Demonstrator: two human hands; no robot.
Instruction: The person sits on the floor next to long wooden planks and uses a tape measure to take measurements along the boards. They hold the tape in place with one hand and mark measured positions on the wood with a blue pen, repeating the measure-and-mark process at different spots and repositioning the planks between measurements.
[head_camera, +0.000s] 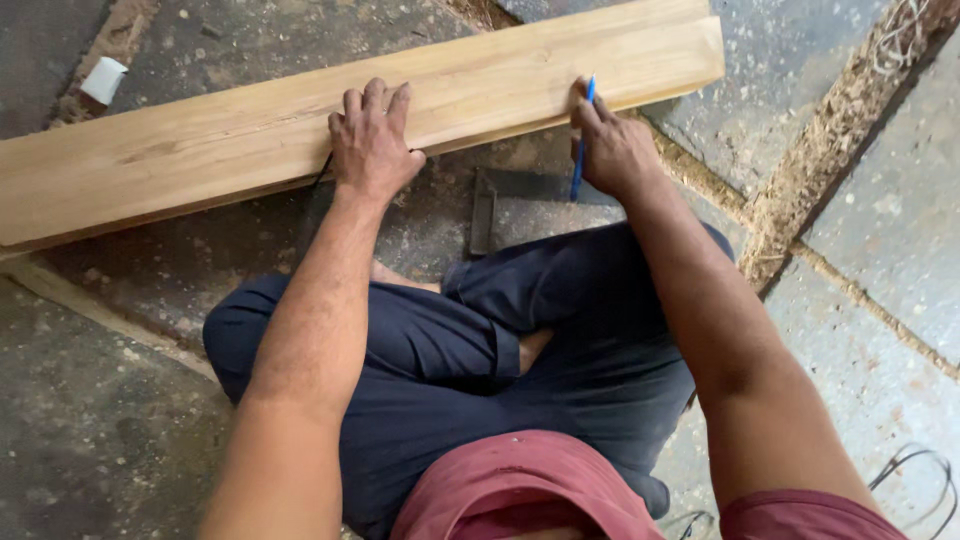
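Currently I read the step as marking: my right hand (612, 150) is pinched shut on a slim blue pen (583, 140), tip at the near edge of the long pale wooden plank (250, 140), close to its right end. My left hand (372, 145) lies flat, fingers together, pressing the plank mid-length. The plank, smooth-planed with visible grain, rests on the rough grey stone floor (880, 250). A dark metal try square (485, 210) lies just beside the near edge. In my judgement, the next stroke needs steady downward pressure.

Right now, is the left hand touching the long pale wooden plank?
Touching. The head view shows the left hand lying palm-down on the long pale wooden plank, fingers spread flat over its top face with no gap.
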